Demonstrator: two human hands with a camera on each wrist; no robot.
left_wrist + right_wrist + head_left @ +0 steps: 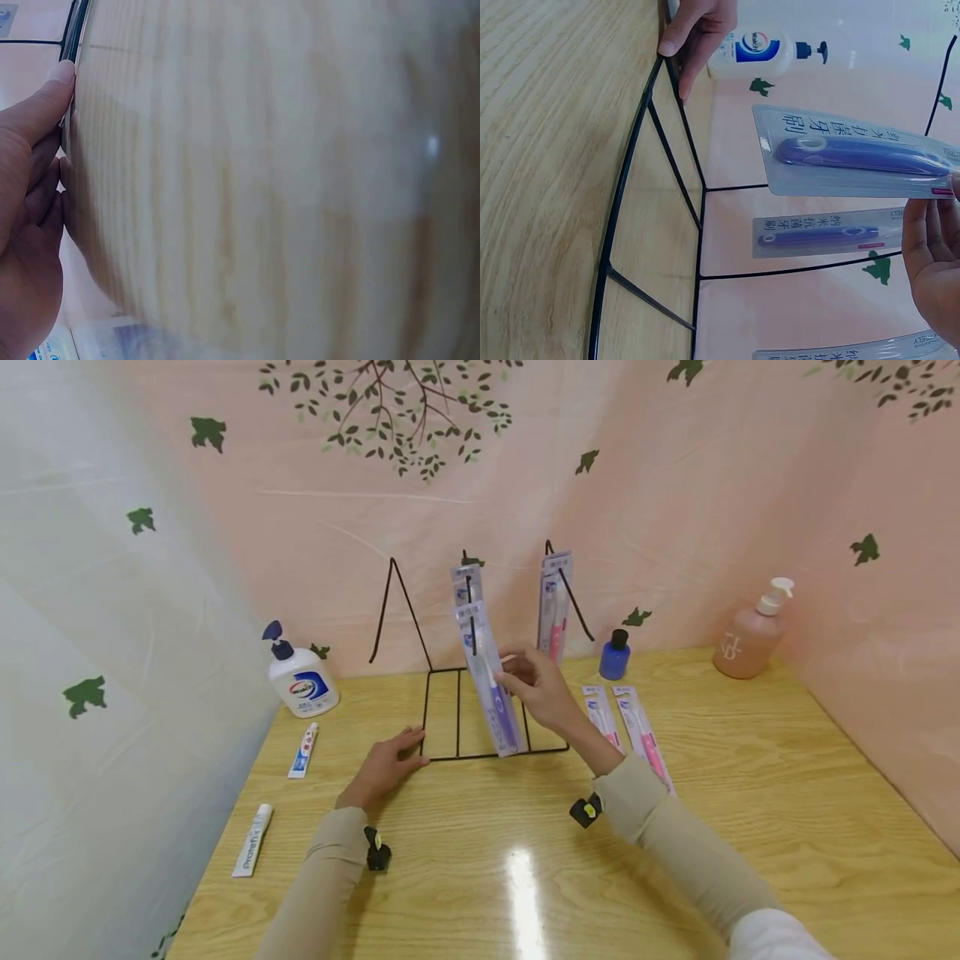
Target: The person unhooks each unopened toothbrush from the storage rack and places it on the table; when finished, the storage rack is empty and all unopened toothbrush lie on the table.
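Observation:
My right hand (536, 689) pinches the edge of a packaged purple toothbrush (498, 714), whose card top is at the tip of the middle hook of a black wire display rack (458, 718). Its lower end tilts out toward me. Another packaged purple toothbrush (817, 238) hangs behind it on the rack. Packaged pink toothbrushes (553, 610) hang from the right hook, while no package is on the left one. With thumb and fingers, my left hand (386, 768) holds the rack's front left corner; the left wrist view shows the thumb against the black wire.
Two packaged pink toothbrushes (637, 727) lie right of the rack, near a blue bottle (615, 658). A pink pump bottle (748, 639) stands far right. On the left are a white hand-wash bottle (303, 681) and two tubes, one small (303, 752), one larger (252, 842).

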